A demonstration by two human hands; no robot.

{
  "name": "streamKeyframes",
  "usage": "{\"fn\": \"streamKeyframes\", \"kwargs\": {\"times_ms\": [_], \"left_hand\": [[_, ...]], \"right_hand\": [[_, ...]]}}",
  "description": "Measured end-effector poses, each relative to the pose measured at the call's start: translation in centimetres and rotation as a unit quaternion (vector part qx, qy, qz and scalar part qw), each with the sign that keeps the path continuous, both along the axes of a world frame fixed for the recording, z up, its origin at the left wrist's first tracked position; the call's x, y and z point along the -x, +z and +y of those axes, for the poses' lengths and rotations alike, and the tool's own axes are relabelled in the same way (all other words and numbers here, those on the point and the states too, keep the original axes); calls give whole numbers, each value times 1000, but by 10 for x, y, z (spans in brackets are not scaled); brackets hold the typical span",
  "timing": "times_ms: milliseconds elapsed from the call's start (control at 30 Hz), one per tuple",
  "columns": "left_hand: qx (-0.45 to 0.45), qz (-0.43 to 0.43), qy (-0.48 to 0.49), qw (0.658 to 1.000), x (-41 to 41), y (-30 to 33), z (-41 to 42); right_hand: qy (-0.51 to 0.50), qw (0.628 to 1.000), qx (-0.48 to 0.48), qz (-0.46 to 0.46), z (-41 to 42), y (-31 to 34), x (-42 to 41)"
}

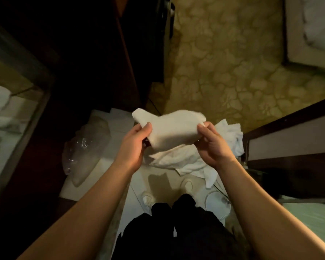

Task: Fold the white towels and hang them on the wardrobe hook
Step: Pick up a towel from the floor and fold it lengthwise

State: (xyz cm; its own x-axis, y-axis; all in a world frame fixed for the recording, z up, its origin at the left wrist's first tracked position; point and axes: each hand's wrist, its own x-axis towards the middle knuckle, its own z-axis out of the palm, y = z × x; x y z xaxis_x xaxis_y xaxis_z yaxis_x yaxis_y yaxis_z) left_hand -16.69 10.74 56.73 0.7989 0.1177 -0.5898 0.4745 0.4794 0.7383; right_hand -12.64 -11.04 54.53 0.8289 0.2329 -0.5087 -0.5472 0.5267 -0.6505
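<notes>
**Folded towel held up between both hands above a heap of towels**

At nine o'clock a glass-fronted frame (17, 102) shows pale, blurred shapes inside. Right of it, at about eight o'clock, a crumpled clear plastic bag (83, 149) lies on a white surface (94, 182), the floor or a low ledge; which one cannot be told. Dark wooden furniture (94, 53) fills ten to eleven o'clock.

The left hand (133, 145) grips the left end of the folded white towel (169, 128), its fingers (145, 128) curled around the edge with the thumb on the near face. The towel hangs in mid-air at the centre, raised clear of everything below. The right hand (212, 145) pinches the towel's right end, thumb and fingers clenched on the cloth.

Directly beneath, toward four o'clock, a loose heap of unfolded white towels (199, 158) lies crumpled, partly hidden behind the held towel and the right hand. At six o'clock dark trousers (176, 231) and pale shoes (187, 184) stand on the white surface.

Patterned yellow-brown carpet (233, 62) covers one o'clock. A bed corner (311, 30) shows at two o'clock, and a dark wood panel (289, 137) runs along three o'clock.
</notes>
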Motion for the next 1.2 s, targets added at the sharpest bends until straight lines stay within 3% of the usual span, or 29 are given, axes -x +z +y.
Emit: {"fn": "streamKeyframes", "kwargs": {"times_ms": [300, 433, 533, 867, 1200], "left_hand": [[-133, -88, 58, 986, 83, 97, 11], [-46, -114, 145, 982, 130, 123, 5], [-64, -113, 168, 977, 171, 138, -5], [-69, -143, 273, 949, 320, 181, -6], [-127, -73, 226, 963, 514, 213, 25]], "right_hand": [[101, 992, -73, -30, 17, 91, 32], [237, 963, -49, -118, 24, 118, 56], [285, 951, -19, -116, 23, 130, 79], [297, 944, 17, -142, 24, 152, 181], [326, 906, 102, -252, 62, 196, 346]]}}
